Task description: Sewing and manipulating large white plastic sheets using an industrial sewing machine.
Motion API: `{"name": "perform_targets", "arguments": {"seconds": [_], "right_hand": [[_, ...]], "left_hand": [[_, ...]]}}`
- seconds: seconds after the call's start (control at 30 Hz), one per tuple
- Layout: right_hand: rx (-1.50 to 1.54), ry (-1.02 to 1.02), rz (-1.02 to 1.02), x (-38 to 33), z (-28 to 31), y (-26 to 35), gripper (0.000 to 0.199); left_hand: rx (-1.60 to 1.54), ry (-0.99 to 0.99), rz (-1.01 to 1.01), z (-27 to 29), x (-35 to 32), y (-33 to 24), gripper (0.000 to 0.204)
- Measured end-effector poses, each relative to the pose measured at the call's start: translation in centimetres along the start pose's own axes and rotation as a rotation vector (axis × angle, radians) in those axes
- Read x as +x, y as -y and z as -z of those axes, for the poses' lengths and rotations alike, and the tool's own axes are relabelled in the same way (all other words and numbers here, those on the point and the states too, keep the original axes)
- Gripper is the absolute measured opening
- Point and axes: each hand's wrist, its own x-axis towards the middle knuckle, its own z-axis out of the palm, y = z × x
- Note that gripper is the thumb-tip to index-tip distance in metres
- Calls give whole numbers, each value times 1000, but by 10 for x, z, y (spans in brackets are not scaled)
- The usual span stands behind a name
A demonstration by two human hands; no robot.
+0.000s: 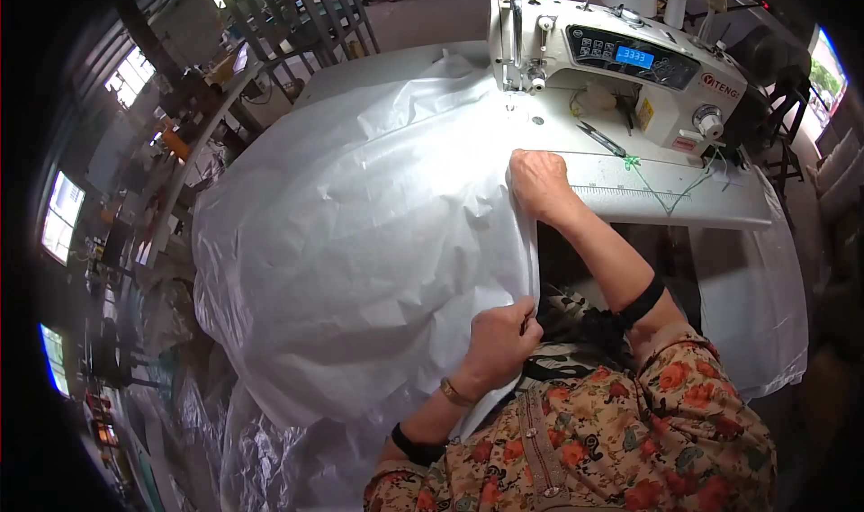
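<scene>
A large translucent white plastic sheet [360, 269] spreads over the sewing table and hangs down toward my lap. My left hand [500, 339] is closed on its right edge, low and close to my body. Farther up the same edge, by the table's front, my right hand [541, 184] is closed on the sheet too. Between the two hands the edge runs fairly straight and looks folded. Beyond my right hand stands a white sewing machine [621, 49], its needle area [510, 103] brightly lit above the sheet's far right part.
Thread snips [601, 139] and a green cord [669, 208] lie on the machine bed, right of my right hand. Thread cones [677, 4] stand behind the machine. More pale sheeting [751, 287] hangs at the right. A slatted rack [301, 22] is at the back left.
</scene>
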Motion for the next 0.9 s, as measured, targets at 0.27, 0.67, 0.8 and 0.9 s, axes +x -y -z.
{"name": "perform_targets", "arguments": {"seconds": [0.27, 0.67, 0.8, 0.9], "right_hand": [[-23, 29, 142, 28, 1, -2, 5], [9, 22, 35, 29, -13, -17, 17], [50, -49, -21, 16, -14, -20, 27], [162, -52, -62, -22, -7, -6, 31]], "left_hand": [[130, -20, -50, 9, 24, 5, 16], [57, -50, -5, 2, 29, 6, 14], [73, -86, -13, -9, 28, 11, 15], [49, -103, 35, -9, 19, 9, 14]]}}
